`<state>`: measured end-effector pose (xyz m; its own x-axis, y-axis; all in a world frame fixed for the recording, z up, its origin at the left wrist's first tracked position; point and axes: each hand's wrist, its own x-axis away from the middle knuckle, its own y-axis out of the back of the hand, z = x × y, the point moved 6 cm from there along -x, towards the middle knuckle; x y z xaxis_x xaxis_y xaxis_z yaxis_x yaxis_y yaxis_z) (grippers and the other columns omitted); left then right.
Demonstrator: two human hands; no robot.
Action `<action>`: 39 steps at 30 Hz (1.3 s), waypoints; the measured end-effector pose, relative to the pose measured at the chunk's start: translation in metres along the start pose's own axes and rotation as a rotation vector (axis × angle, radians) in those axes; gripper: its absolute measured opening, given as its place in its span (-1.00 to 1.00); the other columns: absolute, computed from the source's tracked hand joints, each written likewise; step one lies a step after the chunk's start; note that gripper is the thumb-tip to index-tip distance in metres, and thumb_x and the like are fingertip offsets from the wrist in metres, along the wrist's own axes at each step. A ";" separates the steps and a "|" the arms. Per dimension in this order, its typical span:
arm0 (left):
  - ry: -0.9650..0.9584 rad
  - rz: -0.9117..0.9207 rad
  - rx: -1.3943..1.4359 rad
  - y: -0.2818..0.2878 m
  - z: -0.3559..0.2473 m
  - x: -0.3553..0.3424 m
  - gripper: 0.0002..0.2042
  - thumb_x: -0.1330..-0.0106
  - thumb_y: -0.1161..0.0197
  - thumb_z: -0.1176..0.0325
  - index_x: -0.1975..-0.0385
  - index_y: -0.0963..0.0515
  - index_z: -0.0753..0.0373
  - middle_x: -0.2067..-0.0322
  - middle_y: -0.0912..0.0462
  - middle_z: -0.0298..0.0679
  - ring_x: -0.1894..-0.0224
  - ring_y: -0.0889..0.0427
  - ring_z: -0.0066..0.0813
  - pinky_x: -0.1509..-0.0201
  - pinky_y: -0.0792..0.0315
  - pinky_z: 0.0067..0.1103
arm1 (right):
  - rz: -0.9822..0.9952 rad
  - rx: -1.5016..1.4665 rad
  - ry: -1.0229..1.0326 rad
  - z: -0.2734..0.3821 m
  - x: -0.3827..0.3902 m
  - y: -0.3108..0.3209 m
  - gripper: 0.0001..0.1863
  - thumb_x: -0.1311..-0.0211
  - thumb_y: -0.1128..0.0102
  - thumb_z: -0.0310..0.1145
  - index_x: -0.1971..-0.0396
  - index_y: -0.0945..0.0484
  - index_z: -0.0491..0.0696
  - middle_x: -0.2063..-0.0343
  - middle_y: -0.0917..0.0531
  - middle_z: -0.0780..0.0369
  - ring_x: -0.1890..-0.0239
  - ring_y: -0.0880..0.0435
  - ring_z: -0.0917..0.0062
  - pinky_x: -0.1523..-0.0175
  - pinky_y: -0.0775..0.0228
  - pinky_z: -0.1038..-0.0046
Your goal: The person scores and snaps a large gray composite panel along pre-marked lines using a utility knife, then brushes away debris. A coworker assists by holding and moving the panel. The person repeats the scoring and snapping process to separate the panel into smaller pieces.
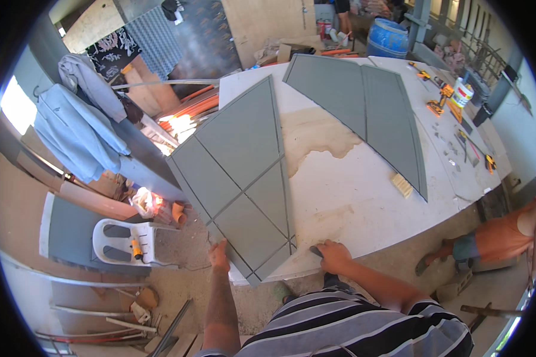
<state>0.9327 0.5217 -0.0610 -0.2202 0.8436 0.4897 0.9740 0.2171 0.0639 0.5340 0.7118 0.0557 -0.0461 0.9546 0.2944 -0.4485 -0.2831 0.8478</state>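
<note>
A grey-green panel (244, 184) with dark grooves crossing it lies flat on the white tabletop (333, 202), its near corner by the table's front edge. At its lower left edge is my left hand (219, 257), fingers closed at the rim. My right hand (336, 258) is closed around a small dark object (316, 251), just right of the panel's near end; its kind is not clear. Farther back on the right lies a second grey-green panel (363, 107) with a dark border. A pale brush or block (401, 185) touches its near edge.
A yellow-black drill (441, 98), a white tub (461, 93) and several hand tools occupy the table's right side. To the left stands a white plastic chair (116, 241) with a yellow tool on it. Another person (497, 238) is at the right. A blue barrel (388, 38) stands behind.
</note>
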 end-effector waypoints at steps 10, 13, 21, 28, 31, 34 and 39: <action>-0.229 0.117 0.047 0.000 -0.041 -0.082 -0.65 -0.33 -0.42 0.39 -0.02 -0.51 0.38 0.21 -0.66 -0.18 0.20 -0.65 -0.36 0.12 -0.54 -0.40 | -0.670 0.197 -0.621 -0.058 0.051 0.087 -0.30 -0.15 -0.36 -0.36 -0.36 -0.47 -0.09 -0.14 -0.56 -0.05 -0.23 -0.54 0.06 -0.30 -0.45 0.13; -0.483 0.147 0.279 0.007 -0.033 -0.057 -0.66 -0.32 -0.40 0.43 -0.01 -0.51 0.43 0.36 -0.66 -0.19 0.33 -0.66 -0.37 0.17 -0.58 -0.47 | -0.764 0.029 -0.498 -0.015 0.056 0.113 -0.27 -0.15 -0.40 -0.34 -0.37 -0.45 -0.12 -0.20 -0.52 -0.07 -0.27 -0.50 0.05 -0.35 -0.41 0.13; 0.113 0.825 -0.305 0.020 -0.018 0.145 -0.68 -0.29 -0.44 0.30 0.03 -0.60 0.30 0.40 -0.74 -0.19 0.42 -0.70 -0.44 0.34 -0.59 -0.53 | -0.904 -0.006 -0.508 0.001 0.115 0.076 -0.36 -0.11 -0.41 -0.37 -0.27 -0.55 -0.13 -0.12 -0.58 -0.05 -0.21 -0.52 0.01 -0.33 -0.39 0.11; -0.185 0.410 -0.460 0.119 -0.029 0.057 -0.71 -0.30 -0.41 0.31 0.07 -0.62 0.34 0.42 -0.73 -0.19 0.45 -0.68 -0.41 0.35 -0.54 -0.45 | -0.510 -0.004 -0.337 0.027 0.067 0.064 -0.26 -0.15 -0.42 -0.26 -0.37 -0.45 -0.10 -0.22 -0.54 -0.10 -0.34 -0.44 -0.03 -0.40 -0.33 0.09; -0.300 0.308 -0.482 0.125 -0.037 0.050 -0.72 -0.32 -0.39 0.31 0.08 -0.63 0.34 0.38 -0.74 -0.18 0.44 -0.68 -0.38 0.34 -0.52 -0.40 | -0.323 -0.030 -0.224 0.043 0.039 0.096 -0.25 -0.20 -0.39 -0.23 -0.40 -0.42 -0.10 -0.25 -0.52 -0.11 -0.34 -0.46 -0.03 -0.41 -0.34 0.12; -0.251 0.283 -0.415 0.128 0.000 0.036 -0.71 -0.34 -0.38 0.29 0.07 -0.63 0.35 0.35 -0.73 -0.14 0.35 -0.70 -0.38 0.26 -0.54 -0.40 | -0.260 -0.078 -0.221 0.051 0.015 0.111 -0.27 -0.25 -0.35 -0.21 -0.41 -0.41 -0.09 -0.26 -0.52 -0.11 -0.31 -0.49 -0.03 -0.40 -0.35 0.14; 0.157 0.265 -0.525 0.182 0.197 0.018 -0.70 -0.32 -0.40 0.25 0.07 -0.65 0.32 0.36 -0.74 -0.11 0.34 -0.72 -0.38 0.20 -0.58 -0.44 | -0.148 -0.055 -0.172 0.045 -0.005 0.075 -0.34 -0.27 -0.33 -0.23 -0.37 -0.46 -0.08 -0.14 -0.61 -0.08 -0.22 -0.56 0.00 -0.33 -0.40 0.18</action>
<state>1.0958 0.6731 -0.2118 0.0051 0.7447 0.6674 0.8990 -0.2958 0.3231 0.5405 0.6814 0.1380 0.1741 0.9542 0.2433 -0.4872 -0.1313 0.8634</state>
